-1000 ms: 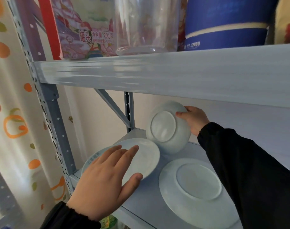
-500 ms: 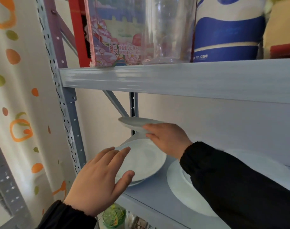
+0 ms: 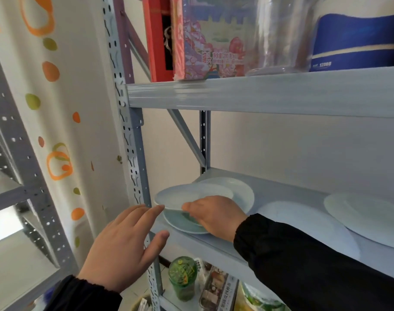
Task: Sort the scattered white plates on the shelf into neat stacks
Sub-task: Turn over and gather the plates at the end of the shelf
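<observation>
My right hand grips a small white plate by its near rim and holds it level just above the plates at the left end of the grey shelf. Beneath it lies a plate with a greenish inside, and a white plate shows behind. My left hand hovers open in front of the shelf corner, fingers spread, fingertips near the held plate's left rim. Two larger white plates lie to the right, one flat and another overlapping it.
The perforated grey upright stands just left of the plates. The upper shelf carries a red box, a pink printed box, a clear jar and a blue roll pack. Below, a green-lidded jar and packets sit on a lower level.
My right hand has turned the small plate flat and carried it down and left, from the shelf's back to just over the left plates. My left hand has come off the plate there.
</observation>
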A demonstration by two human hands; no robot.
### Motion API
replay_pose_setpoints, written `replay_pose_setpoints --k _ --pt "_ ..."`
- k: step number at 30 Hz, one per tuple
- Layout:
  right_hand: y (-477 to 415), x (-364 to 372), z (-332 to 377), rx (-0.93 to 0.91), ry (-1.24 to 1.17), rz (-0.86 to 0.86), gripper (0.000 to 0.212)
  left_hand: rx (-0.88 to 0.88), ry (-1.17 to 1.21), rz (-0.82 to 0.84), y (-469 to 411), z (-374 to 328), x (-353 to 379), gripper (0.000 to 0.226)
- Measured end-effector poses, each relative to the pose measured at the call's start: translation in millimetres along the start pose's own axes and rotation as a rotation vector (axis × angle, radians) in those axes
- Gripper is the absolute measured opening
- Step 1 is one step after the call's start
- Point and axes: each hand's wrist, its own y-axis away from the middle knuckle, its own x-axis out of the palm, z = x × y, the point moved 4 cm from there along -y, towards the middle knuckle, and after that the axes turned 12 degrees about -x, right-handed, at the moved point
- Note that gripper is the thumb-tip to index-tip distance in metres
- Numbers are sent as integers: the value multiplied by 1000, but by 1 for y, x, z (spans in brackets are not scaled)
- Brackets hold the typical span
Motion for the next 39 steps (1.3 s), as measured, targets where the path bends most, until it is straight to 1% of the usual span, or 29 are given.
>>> replay_pose_setpoints --k 2,4,5,8,11,18,22,27,34,39 --pt "-2 9 1 36 -16 59 38 -1 7 7 4 6 0 57" --pt "-1 16 1 112 -115 141 35 -1 13 12 7 10 1 57" --pt "1 18 1 149 -161 182 37 0 16 14 8 11 1 57" --pt "7 24 1 215 -170 273 57 4 34 20 10 13 1 56" --pt "8 23 0 243 -146 296 70 15 42 29 11 14 3 57" --pt "9 16 2 256 -119 322 81 23 61 51 8 11 6 57" --pt "19 3 -6 275 -84 284 88 71 64 68 -1 0 13 56" --pt "68 -28 -20 374 -22 231 90 203 113 92 -20 -41 35 51" --pt "175 -54 -42 629 -3 223 90 413 241 135 -31 -135 81 50" --pt "240 -61 -51 742 -26 200 88 483 268 155 -27 -191 100 49"
